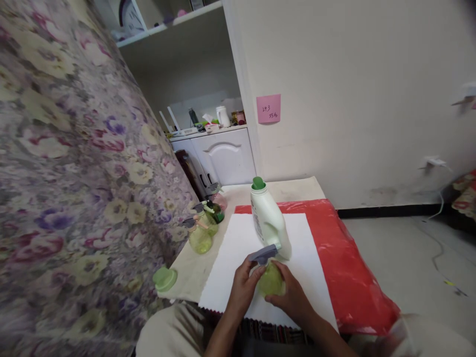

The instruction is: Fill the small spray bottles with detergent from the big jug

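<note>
Two hands hug one green spray bottle (271, 281): left hand (244, 283) and right hand (291, 293) press its sides. It stands upright, gray sprayer (263, 254) pointing left.

Yellow-green spray bottle (271, 280), grey trigger (263, 254); red sheet (345, 258); floral curtain (74, 163).

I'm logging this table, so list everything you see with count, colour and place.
table: 1, beige, centre
sheet: 1, white, on table
plastic: 1, red, table's right
sprayer: 1, yellow-green, grey head, over sheet
jug: 1, white, green cap, on sheet
other sprayers: about 4, green and pink, table's left edge
lid: 1, green, by table's near left corner
note: 1, pink, wall
left hand: 1, holds sprayer
right hand: 1, holds sprayer
</note>
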A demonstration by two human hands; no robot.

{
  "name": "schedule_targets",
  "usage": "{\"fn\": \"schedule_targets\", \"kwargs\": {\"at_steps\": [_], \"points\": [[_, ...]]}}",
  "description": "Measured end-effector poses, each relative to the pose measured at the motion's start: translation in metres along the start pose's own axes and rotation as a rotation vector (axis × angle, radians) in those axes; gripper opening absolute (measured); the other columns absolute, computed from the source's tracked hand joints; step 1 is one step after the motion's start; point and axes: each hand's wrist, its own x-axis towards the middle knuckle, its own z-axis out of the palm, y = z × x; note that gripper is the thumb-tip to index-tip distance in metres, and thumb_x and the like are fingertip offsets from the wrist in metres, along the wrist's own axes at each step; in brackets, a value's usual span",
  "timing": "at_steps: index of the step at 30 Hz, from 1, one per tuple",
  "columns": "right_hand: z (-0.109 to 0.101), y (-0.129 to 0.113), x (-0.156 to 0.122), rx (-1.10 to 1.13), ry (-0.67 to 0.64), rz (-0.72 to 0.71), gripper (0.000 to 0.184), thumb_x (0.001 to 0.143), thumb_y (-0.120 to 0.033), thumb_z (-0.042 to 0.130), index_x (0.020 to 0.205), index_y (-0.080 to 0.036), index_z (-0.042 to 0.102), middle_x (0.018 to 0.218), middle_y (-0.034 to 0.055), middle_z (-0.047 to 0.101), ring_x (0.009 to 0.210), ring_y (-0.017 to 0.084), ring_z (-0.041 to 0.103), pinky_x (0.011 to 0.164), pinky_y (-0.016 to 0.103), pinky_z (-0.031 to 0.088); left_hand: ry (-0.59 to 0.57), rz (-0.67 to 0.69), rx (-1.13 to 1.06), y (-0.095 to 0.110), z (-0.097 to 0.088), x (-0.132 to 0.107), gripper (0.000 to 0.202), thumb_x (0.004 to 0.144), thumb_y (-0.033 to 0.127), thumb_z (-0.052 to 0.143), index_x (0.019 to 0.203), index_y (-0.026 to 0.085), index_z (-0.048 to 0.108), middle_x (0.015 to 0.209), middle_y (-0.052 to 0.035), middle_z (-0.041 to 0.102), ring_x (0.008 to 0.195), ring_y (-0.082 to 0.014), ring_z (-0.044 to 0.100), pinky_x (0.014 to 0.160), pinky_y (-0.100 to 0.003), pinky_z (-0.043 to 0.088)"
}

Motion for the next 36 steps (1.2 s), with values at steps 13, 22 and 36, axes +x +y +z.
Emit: {"fn": "schedule_targets", "kwargs": {"at_steps": [13, 22, 36], "points": [[0.0, 0.0, 0.0, -0.016, 0.009, 0.032, 0.081, 0.055, -0.011, 0.072, 0.13, -0.024, 0.043, 0.135, 0.0085, 0.055, 0.125, 0.029, 0.05, 0.108, 0.046, 0.038, 0.076, -0.028, -0.077, -0.004, 0.011, -0.004, 0.031, 0.082, 0.031, 0.065, 0.112, 0.022, 0.063, 0.115, -0.0068, 0.07, 0.107, -0.0237, 0.063, 0.096, -0.037, 0.048], [-0.002, -0.004, 0.0, -0.016, -0.004, 0.044, 0.08, 0.056, -0.013, 0.073, 0.13, -0.022, 0.043, 0.135, 0.0099, 0.055, 0.126, 0.029, 0.05, 0.108, 0.044, 0.039, 0.041, 0.004, -0.055, -0.013, 0.008, -0.005, 0.032, 0.083, 0.032, 0.064, 0.114, 0.021, 0.065, 0.117, -0.0081, 0.069, 0.11, -0.026, 0.062, 0.099, -0.041, 0.046], [0.0, 0.0, -0.001, -0.026, 0.005, 0.031, 0.08, 0.055, -0.009, 0.072, 0.13, -0.019, 0.045, 0.134, 0.0109, 0.056, 0.125, 0.029, 0.052, 0.108, 0.044, 0.039, 0.118, 0.039, 0.072, -0.025, 0.017, -0.014, 0.035, 0.086, 0.037, 0.06, 0.117, 0.02, 0.063, 0.121, -0.0096, 0.067, 0.114, -0.0251, 0.059, 0.102, -0.042, 0.043]]}}
